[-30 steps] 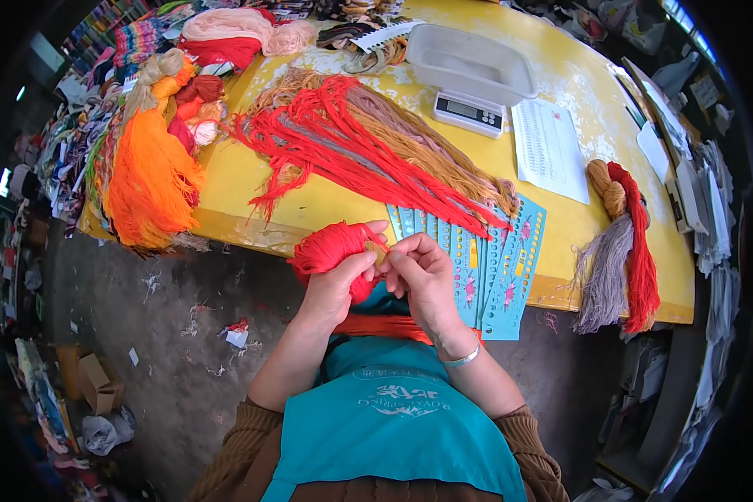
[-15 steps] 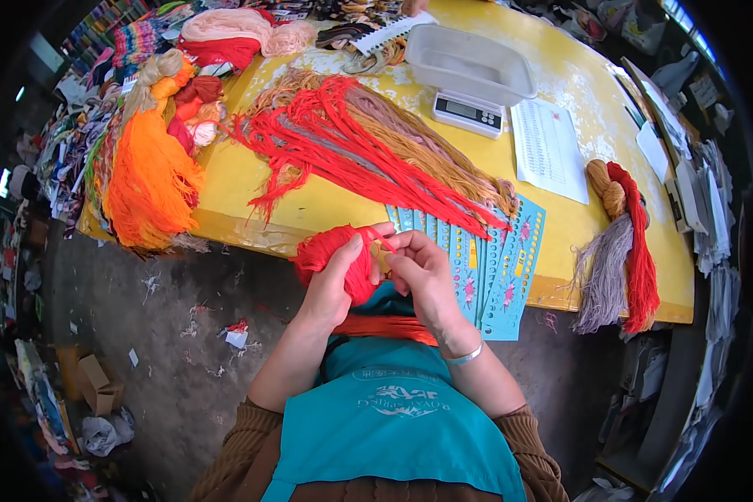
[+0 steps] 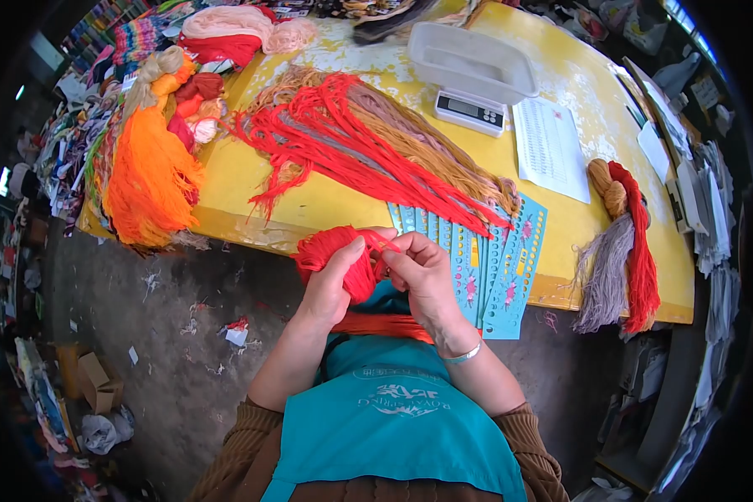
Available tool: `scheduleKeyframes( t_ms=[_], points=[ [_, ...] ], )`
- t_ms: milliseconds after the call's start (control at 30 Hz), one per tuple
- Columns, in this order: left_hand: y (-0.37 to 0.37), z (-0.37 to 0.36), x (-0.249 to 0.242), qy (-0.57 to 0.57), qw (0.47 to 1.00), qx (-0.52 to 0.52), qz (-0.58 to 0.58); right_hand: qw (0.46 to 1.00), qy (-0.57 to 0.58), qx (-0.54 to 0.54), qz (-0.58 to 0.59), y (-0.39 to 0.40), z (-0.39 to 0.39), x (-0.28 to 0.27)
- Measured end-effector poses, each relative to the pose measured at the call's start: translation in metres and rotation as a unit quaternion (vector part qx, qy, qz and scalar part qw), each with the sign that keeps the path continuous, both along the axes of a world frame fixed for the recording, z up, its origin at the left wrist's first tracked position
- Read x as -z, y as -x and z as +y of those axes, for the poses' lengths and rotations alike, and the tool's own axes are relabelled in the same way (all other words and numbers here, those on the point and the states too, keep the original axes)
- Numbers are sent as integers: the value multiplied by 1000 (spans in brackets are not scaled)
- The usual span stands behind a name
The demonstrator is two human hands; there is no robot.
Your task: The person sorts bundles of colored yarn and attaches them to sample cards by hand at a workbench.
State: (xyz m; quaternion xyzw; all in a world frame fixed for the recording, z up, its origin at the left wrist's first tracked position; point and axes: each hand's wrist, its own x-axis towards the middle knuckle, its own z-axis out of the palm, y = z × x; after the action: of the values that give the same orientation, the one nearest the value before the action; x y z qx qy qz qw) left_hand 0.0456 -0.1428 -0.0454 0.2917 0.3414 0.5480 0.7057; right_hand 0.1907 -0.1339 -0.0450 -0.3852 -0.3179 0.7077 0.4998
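Observation:
A bundle of red thread (image 3: 361, 280) is gripped in my left hand (image 3: 330, 289), just off the table's front edge. My right hand (image 3: 424, 276) pinches strands at the right side of that bundle, thumb against fingers; the exact strands are partly hidden. Orange-red thread (image 3: 385, 327) lies across my lap above the teal apron (image 3: 393, 402). Beyond my hands, long red strands (image 3: 368, 159) lie over tan and mauve thread (image 3: 443, 151) on the table. Blue punched cards (image 3: 510, 284) with pink flowers are fanned out right of my right hand, partly under the strands.
The yellow table (image 3: 251, 230) holds a scale (image 3: 470, 112) carrying a clear plastic tub (image 3: 473, 63), beside a printed sheet (image 3: 552, 151). Orange skeins (image 3: 151, 176) hang over its left side. Grey and red skeins (image 3: 619, 251) hang at the right. Scraps litter the floor (image 3: 184, 335).
My hands stay nearly in place while the right fingers shift slightly at the red strands. At the far edge, the white spiral strip and another person's hand have left view, and dark thread has moved.

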Motion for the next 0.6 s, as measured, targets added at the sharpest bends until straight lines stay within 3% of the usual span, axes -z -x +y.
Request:
scheduleKeyframes(
  t_ms=[200, 600],
  points=[
    [2, -2, 1, -32, 999, -8, 31, 1000, -7, 1, -3, 0, -1, -3],
    [1, -3, 0, 17, 998, -36, 49, 1000, 13, -11, 17, 0, -1, 0]
  ],
)
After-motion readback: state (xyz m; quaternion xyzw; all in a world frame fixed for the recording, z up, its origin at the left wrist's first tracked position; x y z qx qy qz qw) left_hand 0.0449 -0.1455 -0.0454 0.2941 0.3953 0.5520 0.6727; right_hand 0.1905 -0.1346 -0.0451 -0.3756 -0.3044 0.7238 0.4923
